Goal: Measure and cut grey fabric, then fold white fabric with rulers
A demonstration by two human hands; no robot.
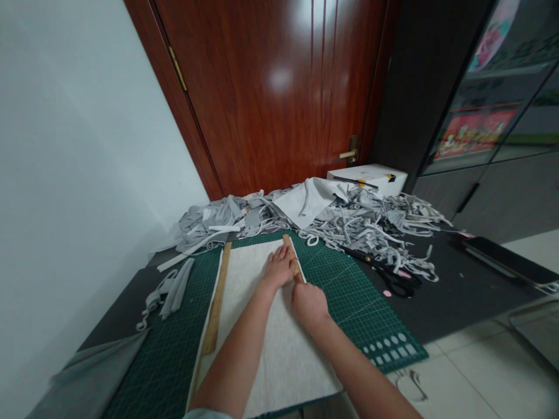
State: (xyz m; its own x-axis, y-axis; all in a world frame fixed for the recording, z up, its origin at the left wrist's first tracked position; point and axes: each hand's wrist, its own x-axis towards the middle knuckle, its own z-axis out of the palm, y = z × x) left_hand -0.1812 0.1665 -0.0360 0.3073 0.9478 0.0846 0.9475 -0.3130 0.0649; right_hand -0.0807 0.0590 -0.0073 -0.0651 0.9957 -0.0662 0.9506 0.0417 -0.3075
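Observation:
A pale off-white piece of fabric (pixel 248 279) lies flat on the green cutting mat (pixel 332 279). My left hand (pixel 279 269) rests with its fingers extended on a wooden ruler (pixel 287 240) along the fabric's right edge. Just nearer to me, my right hand (pixel 310 302) is curled closed against the ruler's near part; whatever it grips is hidden by the fingers. A second wooden ruler (pixel 218 297) lies along the fabric's left side, with neither hand touching it.
A heap of grey fabric scraps (pixel 349 221) fills the back of the dark table (pixel 463 291). Black scissors (pixel 388 273) lie on the right of the mat. Fabric strips (pixel 177 291) sit at left. Behind stand a white box (pixel 375 177) and a wooden door (pixel 271 93).

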